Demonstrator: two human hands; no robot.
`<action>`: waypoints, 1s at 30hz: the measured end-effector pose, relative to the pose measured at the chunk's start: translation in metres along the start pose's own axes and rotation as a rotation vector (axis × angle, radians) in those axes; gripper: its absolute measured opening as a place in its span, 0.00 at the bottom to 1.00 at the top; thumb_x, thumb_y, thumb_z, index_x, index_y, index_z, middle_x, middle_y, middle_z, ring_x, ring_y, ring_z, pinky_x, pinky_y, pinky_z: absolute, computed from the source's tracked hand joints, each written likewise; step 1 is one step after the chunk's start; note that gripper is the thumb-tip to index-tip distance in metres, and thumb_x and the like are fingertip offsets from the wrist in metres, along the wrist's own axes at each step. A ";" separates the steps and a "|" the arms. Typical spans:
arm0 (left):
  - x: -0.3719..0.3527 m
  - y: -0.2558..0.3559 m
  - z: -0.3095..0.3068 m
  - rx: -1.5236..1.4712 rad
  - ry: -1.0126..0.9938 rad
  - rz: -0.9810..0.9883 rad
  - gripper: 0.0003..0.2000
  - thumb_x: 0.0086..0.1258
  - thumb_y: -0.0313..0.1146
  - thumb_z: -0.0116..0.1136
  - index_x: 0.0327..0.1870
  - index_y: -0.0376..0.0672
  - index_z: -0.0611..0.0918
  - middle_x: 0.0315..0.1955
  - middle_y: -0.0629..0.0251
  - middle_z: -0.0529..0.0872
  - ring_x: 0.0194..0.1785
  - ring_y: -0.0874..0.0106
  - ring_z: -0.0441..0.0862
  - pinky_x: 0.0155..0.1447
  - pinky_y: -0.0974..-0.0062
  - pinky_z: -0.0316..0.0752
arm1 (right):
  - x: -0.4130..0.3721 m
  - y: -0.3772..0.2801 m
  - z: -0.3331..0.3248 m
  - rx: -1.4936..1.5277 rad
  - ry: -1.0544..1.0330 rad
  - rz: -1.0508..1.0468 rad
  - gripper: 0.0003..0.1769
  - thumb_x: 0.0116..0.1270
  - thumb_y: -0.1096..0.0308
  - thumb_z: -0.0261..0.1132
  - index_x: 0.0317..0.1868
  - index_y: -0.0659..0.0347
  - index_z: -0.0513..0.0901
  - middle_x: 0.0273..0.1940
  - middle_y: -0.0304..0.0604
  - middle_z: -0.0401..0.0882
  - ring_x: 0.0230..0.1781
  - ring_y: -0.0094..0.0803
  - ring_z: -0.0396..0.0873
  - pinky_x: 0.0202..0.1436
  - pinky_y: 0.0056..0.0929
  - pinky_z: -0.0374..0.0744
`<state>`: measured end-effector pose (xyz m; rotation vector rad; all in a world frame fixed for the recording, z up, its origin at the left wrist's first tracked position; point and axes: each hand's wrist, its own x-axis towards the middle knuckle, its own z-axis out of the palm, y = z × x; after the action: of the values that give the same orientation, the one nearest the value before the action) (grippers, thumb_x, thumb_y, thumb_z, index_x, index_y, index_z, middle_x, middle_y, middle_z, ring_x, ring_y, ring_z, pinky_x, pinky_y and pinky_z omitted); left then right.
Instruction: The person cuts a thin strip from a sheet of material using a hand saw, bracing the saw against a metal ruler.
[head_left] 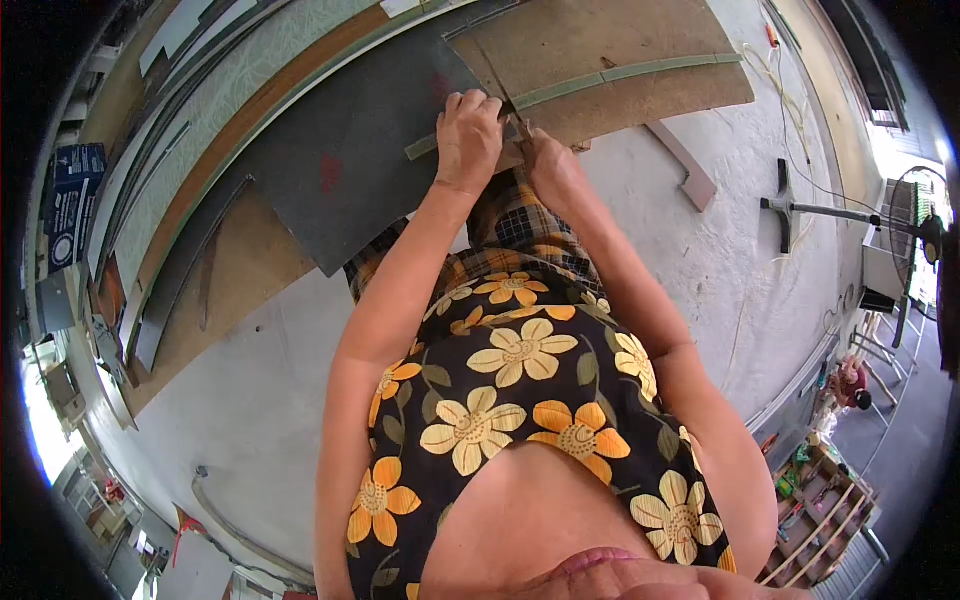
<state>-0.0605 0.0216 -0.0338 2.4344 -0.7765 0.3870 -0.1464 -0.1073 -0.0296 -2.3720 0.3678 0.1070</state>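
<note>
Fingers curled, my left hand (468,140) presses down on a narrow green strip (620,72) lying across a dark grey sheet (370,130) and a brown board (580,30). Close beside it on the right, my right hand (552,168) is closed round the near end of a thin, long dark tool (492,70) that looks like a blade seen edge-on. The tool crosses the strip just right of my left fingers. Its handle is mostly hidden in my right hand. Red marks show on the grey sheet.
An L-shaped board piece (685,165) rests on the pale floor at the right. Long curved strips and sheets (235,100) lie at the left, near a blue box (78,205). Farther right are a fan (925,240), a wooden crate (820,520) and another person (850,385).
</note>
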 end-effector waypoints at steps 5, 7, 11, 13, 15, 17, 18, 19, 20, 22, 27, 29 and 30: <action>-0.001 -0.002 0.004 0.029 0.011 0.014 0.07 0.58 0.30 0.67 0.36 0.42 0.84 0.37 0.62 0.80 0.49 0.59 0.77 0.48 0.60 0.77 | -0.053 0.009 -0.014 -0.037 -0.109 0.012 0.12 0.71 0.69 0.53 0.47 0.69 0.75 0.37 0.71 0.78 0.44 0.68 0.75 0.42 0.55 0.74; 0.001 -0.001 0.000 0.029 -0.003 0.004 0.10 0.57 0.27 0.68 0.40 0.39 0.84 0.38 0.60 0.82 0.47 0.59 0.79 0.53 0.62 0.75 | -0.066 0.017 -0.010 -0.041 -0.115 -0.038 0.12 0.71 0.69 0.53 0.47 0.69 0.75 0.36 0.71 0.78 0.44 0.68 0.75 0.42 0.56 0.74; 0.000 0.000 0.000 0.011 -0.021 -0.005 0.12 0.55 0.25 0.69 0.42 0.38 0.85 0.39 0.59 0.83 0.47 0.58 0.79 0.57 0.62 0.74 | -0.020 0.000 -0.004 -0.003 -0.024 0.028 0.11 0.70 0.68 0.54 0.45 0.68 0.75 0.38 0.70 0.79 0.45 0.67 0.76 0.43 0.56 0.74; 0.000 0.001 -0.002 0.000 -0.017 -0.010 0.12 0.56 0.25 0.69 0.42 0.38 0.85 0.40 0.58 0.83 0.47 0.58 0.79 0.57 0.62 0.74 | 0.004 0.000 0.002 -0.006 -0.005 -0.034 0.11 0.70 0.67 0.52 0.44 0.66 0.75 0.41 0.69 0.80 0.45 0.66 0.77 0.44 0.58 0.74; 0.001 0.001 -0.004 -0.006 -0.019 -0.016 0.12 0.56 0.25 0.68 0.42 0.38 0.85 0.40 0.58 0.83 0.48 0.57 0.79 0.57 0.61 0.74 | -0.006 0.011 0.006 0.022 0.006 -0.090 0.11 0.70 0.66 0.52 0.43 0.66 0.75 0.40 0.69 0.80 0.45 0.66 0.77 0.44 0.57 0.74; 0.000 0.001 -0.003 -0.011 -0.028 -0.040 0.12 0.56 0.25 0.68 0.42 0.38 0.85 0.41 0.58 0.83 0.48 0.57 0.79 0.57 0.61 0.74 | -0.025 0.016 0.001 0.006 -0.024 -0.063 0.11 0.70 0.67 0.53 0.42 0.68 0.75 0.39 0.70 0.79 0.45 0.66 0.76 0.43 0.57 0.74; 0.000 0.000 0.000 0.008 -0.003 -0.019 0.11 0.56 0.26 0.68 0.41 0.40 0.85 0.40 0.59 0.83 0.48 0.57 0.78 0.54 0.61 0.76 | -0.040 0.015 -0.005 -0.018 -0.057 0.000 0.12 0.70 0.68 0.53 0.42 0.70 0.76 0.38 0.70 0.79 0.44 0.67 0.76 0.42 0.56 0.74; 0.000 -0.001 0.003 0.027 0.016 -0.001 0.10 0.57 0.27 0.67 0.40 0.41 0.85 0.39 0.61 0.82 0.49 0.58 0.78 0.51 0.61 0.77 | -0.049 0.013 -0.008 -0.043 -0.093 0.066 0.12 0.70 0.68 0.53 0.42 0.71 0.77 0.36 0.71 0.78 0.44 0.67 0.75 0.41 0.55 0.74; -0.001 -0.004 0.005 0.046 0.034 0.019 0.09 0.58 0.29 0.67 0.40 0.42 0.85 0.39 0.62 0.82 0.49 0.59 0.78 0.48 0.61 0.79 | -0.049 0.009 -0.011 -0.016 -0.095 0.065 0.12 0.70 0.68 0.54 0.42 0.71 0.77 0.36 0.71 0.78 0.44 0.67 0.76 0.41 0.55 0.74; -0.002 -0.006 0.005 0.034 0.021 0.020 0.09 0.58 0.29 0.67 0.40 0.42 0.85 0.39 0.62 0.82 0.49 0.58 0.78 0.48 0.60 0.79 | -0.054 0.001 -0.014 0.050 -0.087 0.084 0.12 0.70 0.69 0.54 0.42 0.71 0.77 0.36 0.71 0.78 0.44 0.67 0.76 0.41 0.54 0.74; -0.001 -0.005 0.001 0.008 -0.016 0.008 0.14 0.58 0.26 0.68 0.46 0.38 0.84 0.43 0.58 0.83 0.49 0.56 0.78 0.57 0.58 0.75 | 0.000 0.004 0.006 0.063 0.023 -0.057 0.13 0.72 0.66 0.53 0.45 0.69 0.77 0.38 0.70 0.78 0.46 0.67 0.75 0.42 0.55 0.74; -0.002 -0.003 -0.002 0.014 -0.017 0.008 0.14 0.57 0.26 0.69 0.45 0.39 0.84 0.42 0.59 0.83 0.49 0.56 0.78 0.56 0.58 0.76 | -0.004 -0.002 0.003 0.071 0.017 -0.042 0.13 0.73 0.66 0.53 0.45 0.68 0.78 0.38 0.70 0.79 0.46 0.67 0.75 0.43 0.55 0.74; -0.001 -0.002 -0.002 0.016 -0.010 0.004 0.13 0.57 0.26 0.69 0.45 0.39 0.85 0.42 0.59 0.83 0.49 0.56 0.78 0.56 0.58 0.76 | -0.015 -0.004 -0.002 0.047 -0.005 -0.025 0.13 0.73 0.66 0.53 0.45 0.68 0.78 0.39 0.69 0.79 0.46 0.67 0.75 0.43 0.54 0.74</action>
<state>-0.0608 0.0244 -0.0333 2.4522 -0.7848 0.3847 -0.1602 -0.1026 -0.0227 -2.3291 0.3350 0.0925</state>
